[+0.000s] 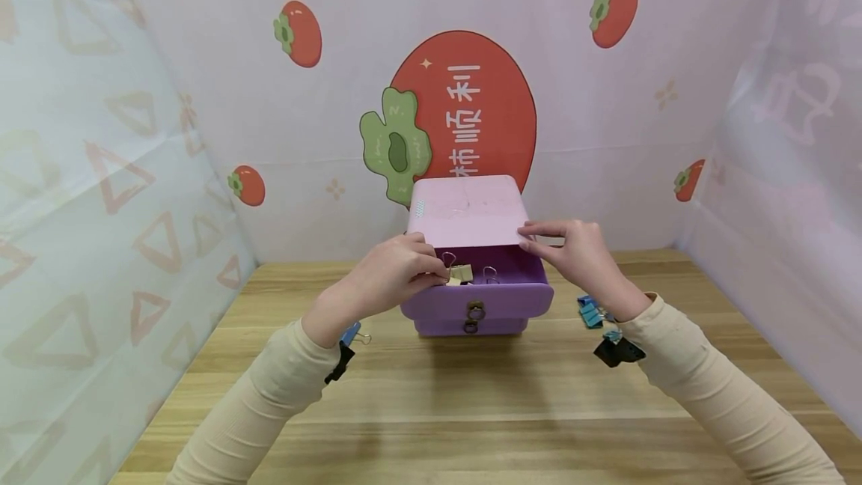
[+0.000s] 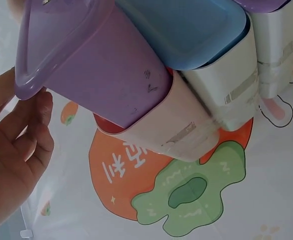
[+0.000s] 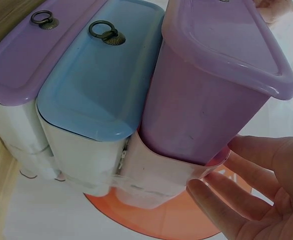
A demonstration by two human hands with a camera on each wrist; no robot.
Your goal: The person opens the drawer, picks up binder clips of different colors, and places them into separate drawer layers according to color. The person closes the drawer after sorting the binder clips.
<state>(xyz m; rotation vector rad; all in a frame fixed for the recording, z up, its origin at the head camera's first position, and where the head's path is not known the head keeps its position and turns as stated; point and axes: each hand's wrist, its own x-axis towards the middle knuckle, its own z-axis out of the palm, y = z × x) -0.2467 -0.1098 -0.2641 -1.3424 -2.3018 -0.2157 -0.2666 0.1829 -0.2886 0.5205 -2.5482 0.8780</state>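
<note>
White characters (image 1: 465, 120) "柿顺利" | sideways | on large red fruit (image 1: 506, 114), backdrop (image 1: 592, 118)

Right of the gripping left hand (image 1: 389, 269), binder clips (image 1: 462, 273) lie in the top drawer (image 1: 512, 299); casing (image 1: 471, 212) behind, table (image 1: 471, 410) below

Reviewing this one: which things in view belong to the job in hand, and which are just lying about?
Part of the job:
Open purple drawer, its edge gripped by the left hand
Pink casing, its edge pinched by the right hand
Yellow clips, probably, being inside that drawer

Apparently just lying about:
Blue clips on the table
</note>
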